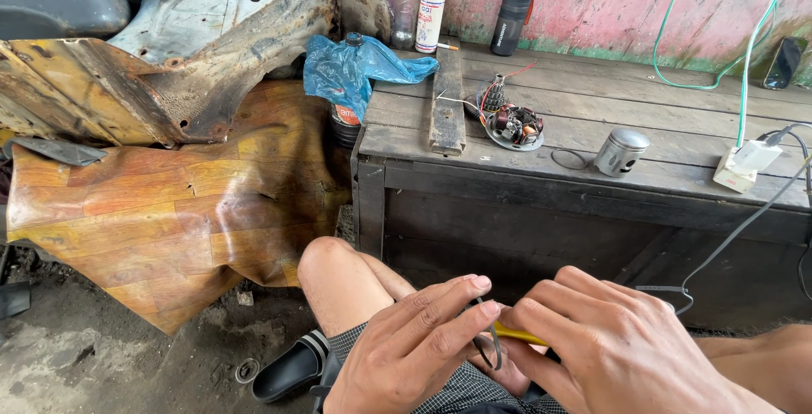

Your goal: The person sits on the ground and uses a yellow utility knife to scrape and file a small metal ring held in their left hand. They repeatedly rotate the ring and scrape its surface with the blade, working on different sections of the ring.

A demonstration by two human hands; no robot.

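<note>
- The left hand [414, 350] sits low in the view above the person's lap, fingers curled most of the way in, with thumb and forefinger pinching a thin dark wire loop [489, 348] that hangs just below the fingertips.
- The right hand [622, 350] lies just beside it, fingers bent and closed around a yellow-handled tool [518, 334]; only a short yellow stretch shows between the two hands, so what kind of tool it is cannot be told.
- The wire loop lies between the two hands, touching the left fingertips and right at the visible end of the yellow handle.
- A thin grey cable [736, 232] runs from beside the right hand up toward a white adapter [746, 164] on the dark wooden bench [524, 202].
- On the bench, well apart from the hands, stand a metal piston [622, 152], a round coil plate [514, 125] with red wires, and a loose ring [572, 159] lying between the two.
- A blue plastic bag [355, 67] covers a bottle at the bench's left end; a black flask [514, 8] and clear bottles [406, 0] stand against the pink wall.
- A black sandal [294, 369] lies on the floor near the left knee.
</note>
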